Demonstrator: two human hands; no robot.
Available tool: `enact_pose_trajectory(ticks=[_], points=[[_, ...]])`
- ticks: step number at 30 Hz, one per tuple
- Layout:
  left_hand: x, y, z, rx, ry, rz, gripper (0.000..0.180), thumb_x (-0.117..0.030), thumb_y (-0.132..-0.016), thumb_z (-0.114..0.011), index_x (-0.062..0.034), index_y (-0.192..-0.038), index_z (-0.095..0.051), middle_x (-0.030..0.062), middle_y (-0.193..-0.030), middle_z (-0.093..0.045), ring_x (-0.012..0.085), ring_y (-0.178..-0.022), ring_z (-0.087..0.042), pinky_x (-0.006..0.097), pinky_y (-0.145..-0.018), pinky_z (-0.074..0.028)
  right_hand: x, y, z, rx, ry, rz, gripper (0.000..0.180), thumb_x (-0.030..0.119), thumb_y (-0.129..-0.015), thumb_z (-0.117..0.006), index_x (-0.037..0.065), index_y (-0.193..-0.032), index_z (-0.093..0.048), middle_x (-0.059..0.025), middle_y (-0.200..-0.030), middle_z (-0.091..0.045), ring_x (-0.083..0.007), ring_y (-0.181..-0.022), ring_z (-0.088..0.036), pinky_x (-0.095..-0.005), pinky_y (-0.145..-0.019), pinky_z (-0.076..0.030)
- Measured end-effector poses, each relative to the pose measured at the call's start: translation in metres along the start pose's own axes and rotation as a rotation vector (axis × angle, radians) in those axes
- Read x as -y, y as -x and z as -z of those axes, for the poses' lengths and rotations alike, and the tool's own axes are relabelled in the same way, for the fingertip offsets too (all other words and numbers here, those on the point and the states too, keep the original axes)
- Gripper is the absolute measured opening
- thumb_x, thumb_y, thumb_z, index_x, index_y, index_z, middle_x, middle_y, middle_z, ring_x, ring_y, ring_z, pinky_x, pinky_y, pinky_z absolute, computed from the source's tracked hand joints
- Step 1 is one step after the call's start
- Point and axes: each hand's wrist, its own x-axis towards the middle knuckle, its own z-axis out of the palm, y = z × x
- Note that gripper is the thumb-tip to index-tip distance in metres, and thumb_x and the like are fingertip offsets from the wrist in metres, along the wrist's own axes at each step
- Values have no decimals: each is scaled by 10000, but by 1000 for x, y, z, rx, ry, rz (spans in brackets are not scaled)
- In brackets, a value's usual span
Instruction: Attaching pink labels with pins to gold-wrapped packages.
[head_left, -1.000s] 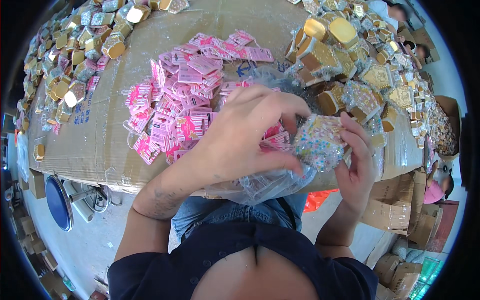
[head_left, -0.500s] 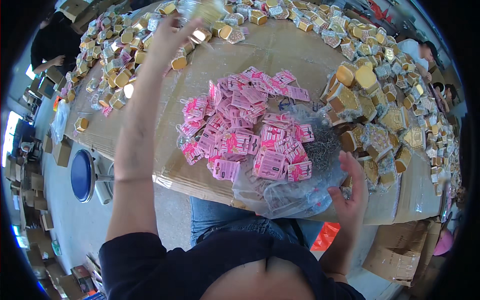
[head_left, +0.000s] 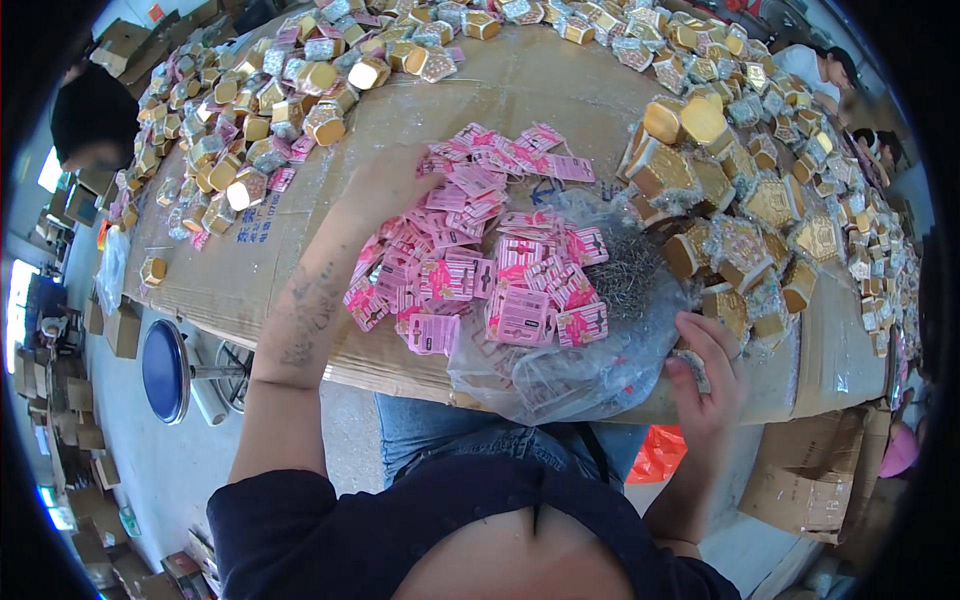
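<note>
- since half a second ago i see the left hand drawn back from the far rows of gold boxes; it now rests at the near edge of the pile of pink tags, on the cardboard-covered table.
- a second ago both hands were together over the clear plastic bag, working a small wrapped box; now they are well apart, so i judge one piece is finished and a fresh one is being sourced.
- left hand: seen from the back, fingers curled downward toward the tags. i cannot tell whether they grip a tag or only touch the heap; the fingertips are hidden.
- right hand: at the right edge of the clear plastic bag, fingers partly bent, pinching a small patterned piece between thumb and fingers. it looks like wrapping film or a small wrapped box, but the view is too small to be sure.
- the bag holds a dark heap of thin wire ties, partly under the pink tags.
- gold hexagonal boxes lie just beyond the right hand.
</note>
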Motion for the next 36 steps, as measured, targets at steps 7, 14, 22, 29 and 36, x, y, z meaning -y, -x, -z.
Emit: enact_pose_trajectory(ticks=[7, 14, 22, 29, 36], points=[[9, -3, 7, -98, 264, 18, 376, -278, -822, -660, -28, -1102, -637, 178, -1048, -656, 360, -1022, -611, 429, -883, -483, -12, 14, 3, -139, 2, -90, 266, 13, -767, -693, 23, -1032, -669, -126, -1014, -641, -300, -916, -609, -368, -813, -484], [-100, 45, 0, -226, 224, -573, 354, -281, -801, -691, -30, -1050, -663, 144, -1144, -613, 326, -1067, -578, 419, -905, -468, -6, -3, -29, -86, 253, -32, 252, 29, -743, -710, 59, -991, -681, -92, -921, -607, -289, -837, -572, -384, -734, -472], [-165, 73, -42, -57, 105, -752, 264, -234, -737, -731, -72, -933, -660, 68, -1039, -589, 262, -1044, -509, 394, -878, -421, -12, -19, -58, -26, 455, -127, 273, 55, -769, -666, 67, -1042, -667, -83, -1014, -585, -283, -922, -551, -392, -776, -475], [-152, 54, -39, 114, 426, -811, 156, -153, -750, -714, -74, -839, -613, 59, -929, -589, 231, -905, -548, 361, -812, -435, -26, -17, -62, -22, 461, -113, 196, 63, -769, -667, 65, -964, -655, -76, -971, -595, -282, -914, -558, -390, -762, -482], [-140, 53, -27, 402, 1245, -397, 114, -119, -875, -636, -39, -902, -559, -5, -828, -565, 77, -786, -537, 235, -687, -432, -28, -24, -63, -37, 454, -176, 87, 88, -794, -667, 54, -860, -623, -77, -852, -608, -290, -849, -585, -399, -727, -476]])
